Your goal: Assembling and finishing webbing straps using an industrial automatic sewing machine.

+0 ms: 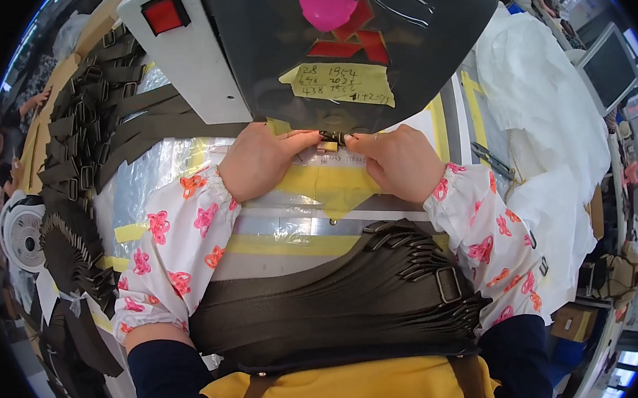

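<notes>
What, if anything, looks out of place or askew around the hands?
The yellow tape below the left hand and right hand looks askew: its lower edge ends in a crooked point. Also, what looks like a metal buckle lies beside the right sleeve, apart from the dark strap bundle.

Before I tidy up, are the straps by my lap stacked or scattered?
Stacked: the dark straps lie layered against each other in one thick, curving pile.
</notes>
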Tool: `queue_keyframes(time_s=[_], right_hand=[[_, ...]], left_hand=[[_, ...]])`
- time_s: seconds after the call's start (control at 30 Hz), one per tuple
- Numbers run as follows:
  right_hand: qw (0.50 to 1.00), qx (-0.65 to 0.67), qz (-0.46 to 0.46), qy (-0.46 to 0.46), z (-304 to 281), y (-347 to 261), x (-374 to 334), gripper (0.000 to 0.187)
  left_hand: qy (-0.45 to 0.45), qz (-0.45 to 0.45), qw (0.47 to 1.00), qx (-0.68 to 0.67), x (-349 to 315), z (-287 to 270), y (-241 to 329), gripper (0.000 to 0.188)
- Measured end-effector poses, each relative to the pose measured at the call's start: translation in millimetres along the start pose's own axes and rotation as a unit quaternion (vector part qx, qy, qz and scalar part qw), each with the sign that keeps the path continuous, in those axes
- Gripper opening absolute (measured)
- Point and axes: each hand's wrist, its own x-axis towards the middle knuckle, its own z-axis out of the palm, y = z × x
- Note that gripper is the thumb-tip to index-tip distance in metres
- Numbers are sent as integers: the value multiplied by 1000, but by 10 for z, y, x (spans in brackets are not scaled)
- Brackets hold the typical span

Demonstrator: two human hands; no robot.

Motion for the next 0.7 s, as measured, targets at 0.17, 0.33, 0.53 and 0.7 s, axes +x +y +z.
queue_keyframes(time_s=[0.17, 0.33, 0.53, 0.7], right_hand=[[1000, 13, 1, -6, 22, -49, -2, 33], [995, 36, 16, 94, 211, 19, -93, 28], [983, 92, -8, 162, 320, 45, -86, 31], [989, 59, 10, 132, 269, -4, -137, 30]], left_hand=[[13, -5, 1000, 1, 3, 23, -30, 32], [57, -5, 997, 52, 20, 28, 61, 26], [29, -34, 984, 175, -24, -64, 107, 18], [-25, -10, 991, 135, -25, -102, 120, 33]])
